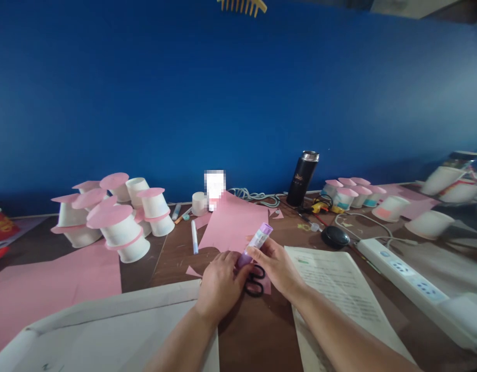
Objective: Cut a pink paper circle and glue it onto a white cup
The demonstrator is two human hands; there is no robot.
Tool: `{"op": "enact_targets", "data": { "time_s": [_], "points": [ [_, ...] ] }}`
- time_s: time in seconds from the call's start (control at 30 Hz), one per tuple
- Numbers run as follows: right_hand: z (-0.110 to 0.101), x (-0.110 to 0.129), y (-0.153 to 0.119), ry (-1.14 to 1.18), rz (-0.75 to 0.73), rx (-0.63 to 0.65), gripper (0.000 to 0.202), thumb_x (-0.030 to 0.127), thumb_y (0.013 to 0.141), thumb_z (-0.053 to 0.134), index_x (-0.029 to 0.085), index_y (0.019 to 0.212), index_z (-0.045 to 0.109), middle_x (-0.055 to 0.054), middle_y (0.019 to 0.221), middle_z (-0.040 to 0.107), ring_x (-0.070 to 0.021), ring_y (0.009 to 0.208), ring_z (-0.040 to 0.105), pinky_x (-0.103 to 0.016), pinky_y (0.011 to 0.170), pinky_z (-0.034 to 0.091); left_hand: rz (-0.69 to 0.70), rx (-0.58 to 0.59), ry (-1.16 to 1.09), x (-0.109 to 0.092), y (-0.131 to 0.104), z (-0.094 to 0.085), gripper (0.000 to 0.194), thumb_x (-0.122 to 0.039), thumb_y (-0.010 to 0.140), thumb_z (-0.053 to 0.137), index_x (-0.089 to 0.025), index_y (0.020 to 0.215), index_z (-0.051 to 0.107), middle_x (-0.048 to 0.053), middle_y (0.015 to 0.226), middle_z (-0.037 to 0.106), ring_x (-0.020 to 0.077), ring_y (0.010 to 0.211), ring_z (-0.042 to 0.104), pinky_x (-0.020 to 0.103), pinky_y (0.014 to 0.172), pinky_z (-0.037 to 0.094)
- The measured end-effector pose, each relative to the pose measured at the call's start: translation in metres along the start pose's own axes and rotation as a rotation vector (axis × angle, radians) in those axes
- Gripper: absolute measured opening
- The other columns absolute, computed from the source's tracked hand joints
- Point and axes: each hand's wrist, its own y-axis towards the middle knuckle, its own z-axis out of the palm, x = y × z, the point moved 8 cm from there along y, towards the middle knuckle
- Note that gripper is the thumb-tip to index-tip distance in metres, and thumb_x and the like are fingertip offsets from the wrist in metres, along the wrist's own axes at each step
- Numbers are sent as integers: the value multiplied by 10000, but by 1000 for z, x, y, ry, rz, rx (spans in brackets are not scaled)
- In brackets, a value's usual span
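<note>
Between my two hands is a purple glue stick (257, 240), tilted up to the right. My left hand (221, 279) is closed round its lower end. The fingers of my right hand (279, 266) pinch its upper part. Black-handled scissors (255, 287) lie on the table just under my hands, their blades hidden. A large pink paper sheet (236, 219) is spread behind my hands, and a white marker (194, 237) lies to its left.
Stacked paper cups with pink discs (116, 230) stand at left, smaller cups (344, 196) at right. A black flask (303, 178) is by the blue wall. A power strip (404, 279), a printed sheet (335, 289) and white card (118, 320) lie nearer.
</note>
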Motion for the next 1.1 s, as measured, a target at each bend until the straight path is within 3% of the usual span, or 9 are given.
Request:
{"op": "enact_targets", "data": {
  "time_s": [0.3, 0.37, 0.43, 0.5, 0.6, 0.67, 0.83, 1.03, 1.1],
  "points": [
    [-6, -2, 0, 112, 27, -77, 351, 454, 755, 659, 194, 991, 658, -33, 841, 666, -188, 794, 596, -269, 693, 457, 48, 32, 9, -14, -3, 1, 254, -385, 927, 364, -200, 862, 526, 51, 822, 628, 212, 787, 583, 315, 666, 398],
    [-25, -2, 7, 221, 28, -158, 355, 436, 723, 696, 193, 979, 660, -34, 844, 666, -174, 768, 594, -262, 672, 455, 47, 55, 7, -12, -6, 3, 269, -391, 932, 348, -208, 840, 524, 37, 785, 625, 203, 753, 585, 306, 646, 390],
    [-56, -3, 14, 427, 0, -357, 327, 429, 689, 724, 207, 919, 657, -23, 878, 661, -150, 755, 594, -245, 648, 458, 28, 50, 19, -5, -9, 0, 288, -399, 933, 341, -212, 802, 516, 29, 743, 611, 191, 710, 578, 294, 617, 380],
    [-74, -5, 22, 563, 13, -426, 284, 412, 692, 727, 208, 875, 653, -12, 855, 655, -129, 731, 594, -228, 627, 461, -34, -33, 56, 6, -9, -12, 295, -411, 927, 352, -209, 778, 508, 31, 728, 597, 186, 702, 569, 283, 605, 376],
    [-71, -13, 26, 628, 153, -360, 236, 371, 687, 739, 199, 824, 653, -6, 770, 653, -123, 652, 588, -246, 609, 481, -127, -214, 172, 19, -8, -38, 276, -440, 900, 408, -206, 834, 537, 41, 783, 606, 197, 760, 566, 282, 632, 383],
    [-57, -15, 23, 635, 227, -253, 223, 347, 695, 740, 189, 833, 664, -9, 760, 654, -125, 650, 592, -273, 652, 507, -179, -236, 269, 25, -5, -48, 268, -448, 883, 432, -216, 861, 563, 43, 814, 621, 216, 807, 568, 289, 633, 383],
    [-31, -11, 10, 572, 289, -55, 239, 355, 731, 716, 171, 879, 681, -14, 734, 636, -130, 673, 593, -323, 719, 536, -325, -189, 454, 42, -4, -62, 308, -452, 870, 409, -212, 799, 589, 69, 838, 645, 267, 872, 565, 335, 671, 407],
    [-24, -12, 6, 524, 335, 12, 260, 343, 714, 724, 154, 888, 691, -20, 732, 624, -131, 661, 588, -302, 647, 552, -489, 6, 540, 68, -5, -59, 345, -438, 861, 388, -191, 810, 623, 105, 917, 657, 304, 921, 560, 374, 703, 430],
    [-23, -12, 5, 531, 340, 13, 255, 342, 711, 725, 150, 877, 692, -18, 720, 618, -130, 653, 583, -296, 628, 554, -514, 2, 540, 71, -5, -59, 354, -435, 858, 396, -178, 913, 632, 120, 975, 648, 316, 956, 550, 395, 732, 436]
  ]
}}
